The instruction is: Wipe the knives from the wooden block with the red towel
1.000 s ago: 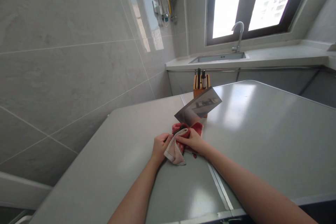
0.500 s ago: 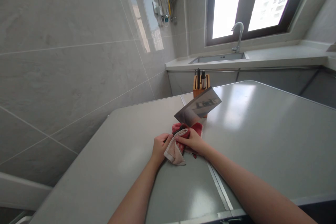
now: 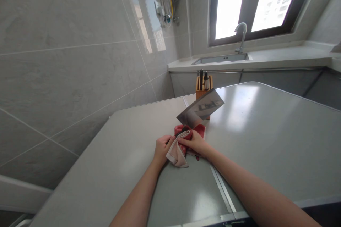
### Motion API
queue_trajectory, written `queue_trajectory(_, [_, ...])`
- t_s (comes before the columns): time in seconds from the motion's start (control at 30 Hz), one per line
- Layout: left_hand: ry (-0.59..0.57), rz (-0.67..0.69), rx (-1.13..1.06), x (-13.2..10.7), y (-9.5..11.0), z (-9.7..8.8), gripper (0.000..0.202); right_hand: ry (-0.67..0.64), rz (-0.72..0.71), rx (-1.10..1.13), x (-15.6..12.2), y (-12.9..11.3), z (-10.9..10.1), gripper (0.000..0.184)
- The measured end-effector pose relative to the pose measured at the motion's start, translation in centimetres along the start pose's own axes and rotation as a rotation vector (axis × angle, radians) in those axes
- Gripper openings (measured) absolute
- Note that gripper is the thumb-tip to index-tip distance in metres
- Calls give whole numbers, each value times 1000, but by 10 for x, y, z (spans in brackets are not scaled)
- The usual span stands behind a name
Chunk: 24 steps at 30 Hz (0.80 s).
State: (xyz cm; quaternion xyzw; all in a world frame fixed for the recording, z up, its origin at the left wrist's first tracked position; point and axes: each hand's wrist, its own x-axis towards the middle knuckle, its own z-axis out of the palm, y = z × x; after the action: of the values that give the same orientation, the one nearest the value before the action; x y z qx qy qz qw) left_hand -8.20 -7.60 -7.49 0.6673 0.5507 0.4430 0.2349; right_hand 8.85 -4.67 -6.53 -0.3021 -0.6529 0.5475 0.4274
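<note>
A cleaver (image 3: 201, 108) with a broad, shiny blade tilts up to the right above the table. Its dark handle is partly covered, and my left hand (image 3: 163, 148) is closed round the handle's end. My right hand (image 3: 196, 142) pinches a red and pale pink cloth (image 3: 178, 153) against the area where handle and blade meet. One corner of this cloth hangs down between my hands. More red cloth lies behind and under my right hand. The fingertips of both hands are partly hidden by the fabric.
Behind the blade stands a wooden knife block (image 3: 201, 94) with dark handles in it. The pale table (image 3: 133, 127) has a metal seam strip (image 3: 222, 188) running to its near edge. Farther back are a sink (image 3: 221, 59) and a tap (image 3: 242, 35) under a window.
The cleaver blade has shifted very slightly and the reflection on it looks a little different. Both hands keep their hold and place.
</note>
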Motion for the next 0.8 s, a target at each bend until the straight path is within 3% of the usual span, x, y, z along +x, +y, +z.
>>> queue_trajectory(0.8, [-14,4,-1,1,-1,0,45,-1,-7,-2,0,-2,0,31])
